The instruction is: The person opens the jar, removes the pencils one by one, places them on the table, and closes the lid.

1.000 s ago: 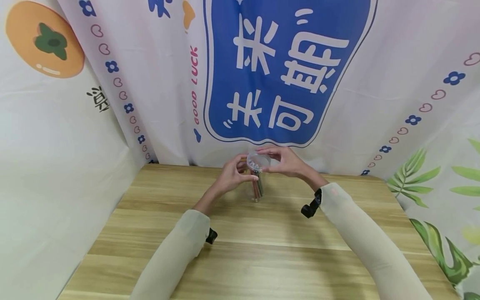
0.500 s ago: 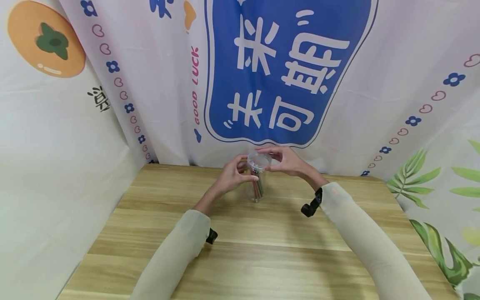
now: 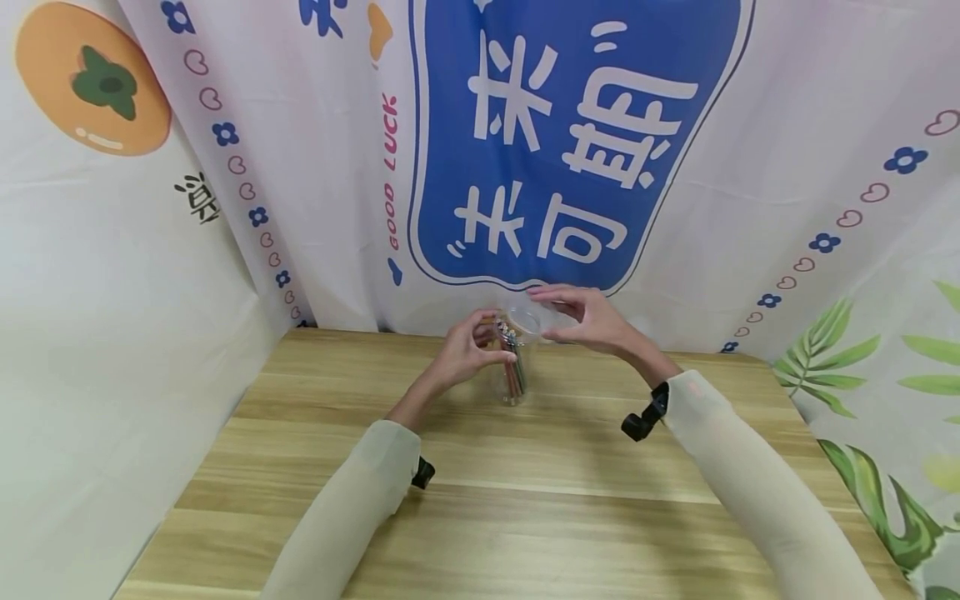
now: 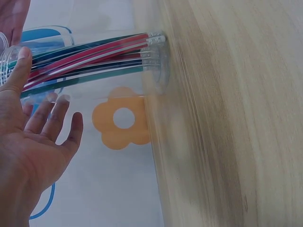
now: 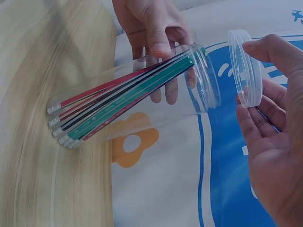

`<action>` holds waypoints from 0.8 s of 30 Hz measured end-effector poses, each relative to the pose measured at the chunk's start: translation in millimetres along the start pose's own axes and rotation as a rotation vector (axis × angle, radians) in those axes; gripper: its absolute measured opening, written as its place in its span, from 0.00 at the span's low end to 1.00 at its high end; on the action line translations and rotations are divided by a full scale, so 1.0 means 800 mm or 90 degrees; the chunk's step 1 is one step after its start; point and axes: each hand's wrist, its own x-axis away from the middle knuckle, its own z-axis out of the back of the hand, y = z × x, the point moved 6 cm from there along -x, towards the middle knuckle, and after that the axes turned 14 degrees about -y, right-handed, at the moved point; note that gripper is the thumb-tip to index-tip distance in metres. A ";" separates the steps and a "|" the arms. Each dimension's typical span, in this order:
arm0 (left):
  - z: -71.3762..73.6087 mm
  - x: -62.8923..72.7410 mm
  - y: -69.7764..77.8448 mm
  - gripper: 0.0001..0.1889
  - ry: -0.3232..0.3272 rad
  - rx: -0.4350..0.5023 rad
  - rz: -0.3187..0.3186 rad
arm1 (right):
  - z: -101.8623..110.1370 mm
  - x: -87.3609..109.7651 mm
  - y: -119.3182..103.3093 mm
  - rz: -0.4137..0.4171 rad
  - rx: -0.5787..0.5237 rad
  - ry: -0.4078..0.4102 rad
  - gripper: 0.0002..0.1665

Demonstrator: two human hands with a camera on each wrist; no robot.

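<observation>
A clear plastic jar stands on the table near its back edge, with several pencils leaning inside, eraser ends down. Their barrels are red, green and dark. My left hand grips the jar near its top, thumb on the near side and fingers round behind. In my right hand is a clear round lid, pinched by its rim between thumb and fingers. The lid is apart from the jar's threaded mouth, just to the right of it. In the left wrist view, the pencils show through the jar wall.
The wood-grain table reaches back to a printed cloth that hangs right behind the jar. More cloth hangs at the left and right sides. A black wrist camera sits on the right wrist.
The lid has come off the jar's mouth and moved right and slightly up with my right hand. My left hand and the jar have stayed in place.
</observation>
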 end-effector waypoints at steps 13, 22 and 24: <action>-0.002 0.000 0.001 0.40 0.002 -0.004 -0.005 | -0.004 0.045 -0.029 0.048 0.040 -0.009 0.33; -0.002 -0.002 -0.002 0.41 0.009 -0.011 0.000 | -0.035 0.080 -0.016 0.052 0.133 -0.038 0.35; -0.002 -0.002 -0.002 0.41 0.013 -0.017 0.003 | -0.044 0.085 -0.012 0.056 0.148 -0.040 0.35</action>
